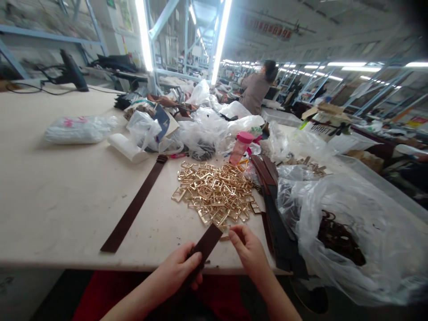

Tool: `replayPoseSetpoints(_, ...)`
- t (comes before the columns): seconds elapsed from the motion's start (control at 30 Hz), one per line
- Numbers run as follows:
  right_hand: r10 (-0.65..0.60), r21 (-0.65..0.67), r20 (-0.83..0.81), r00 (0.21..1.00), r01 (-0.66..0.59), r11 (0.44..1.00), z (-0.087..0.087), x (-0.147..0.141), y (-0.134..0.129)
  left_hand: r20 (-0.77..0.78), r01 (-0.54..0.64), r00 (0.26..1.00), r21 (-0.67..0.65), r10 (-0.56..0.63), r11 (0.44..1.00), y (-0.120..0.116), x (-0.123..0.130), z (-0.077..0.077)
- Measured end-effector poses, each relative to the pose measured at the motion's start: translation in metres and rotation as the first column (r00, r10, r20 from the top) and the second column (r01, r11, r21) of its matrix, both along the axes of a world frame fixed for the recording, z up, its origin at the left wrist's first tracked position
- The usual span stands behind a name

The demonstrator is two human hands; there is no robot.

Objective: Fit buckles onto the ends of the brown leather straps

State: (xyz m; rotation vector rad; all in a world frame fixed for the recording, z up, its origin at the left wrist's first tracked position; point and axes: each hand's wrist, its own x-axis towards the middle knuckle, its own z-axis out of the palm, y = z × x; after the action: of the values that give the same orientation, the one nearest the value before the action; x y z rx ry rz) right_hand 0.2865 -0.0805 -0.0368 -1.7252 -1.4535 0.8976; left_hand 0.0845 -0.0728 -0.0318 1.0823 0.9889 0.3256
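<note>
My left hand (187,264) is closed around a dark brown leather strap (210,238), thumb on top, with the strap's square end pointing up and away. Just right of that end, my right hand (248,246) has thumb and forefinger pinched together at a gold buckle (225,235), which is partly hidden by the strap and fingers. Beyond both hands lies a heap of gold buckles (217,189). Flat on the table to the left is another brown strap (133,207), a dark loop at its far end.
Dark straps (279,223) lie stacked to the right, beside a clear plastic bag (374,232) with dark pieces in it. A pink-lidded bottle (239,149) stands behind the buckles. Plastic bags (203,125) crowd the table's back. A person (256,87) is farther off.
</note>
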Motion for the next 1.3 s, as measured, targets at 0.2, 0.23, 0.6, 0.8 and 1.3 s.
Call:
replayPoseSetpoints(0.2,-0.011,-0.097,0.562,0.827,0.078,0.992,0.007,-0.003,0.057,0.059,-0.074,0.995,-0.044,0.077,0.996,0.002,-0.005,0.007)
replayPoseSetpoints(0.23,-0.010,-0.118,0.576,0.818,0.095,0.988,0.006,-0.005,0.061,0.055,-0.085,0.995,-0.050,0.088,0.995,0.003,-0.007,0.009)
replayPoseSetpoints(0.6,0.053,-0.207,0.482,0.875,0.055,0.977,-0.003,0.003,0.085,0.014,-0.160,0.987,-0.092,0.162,0.983,0.012,-0.010,0.012)
replayPoseSetpoints(0.8,0.102,-0.031,0.308,0.946,-0.098,0.995,0.004,0.004,0.064,0.035,-0.155,0.986,-0.138,0.161,0.978,0.010,-0.012,0.015)
replayPoseSetpoints(1.3,0.143,0.591,0.046,0.989,-0.142,0.794,0.019,-0.029,0.005,0.103,-0.131,0.985,-0.078,0.139,0.988,-0.003,-0.018,0.040)
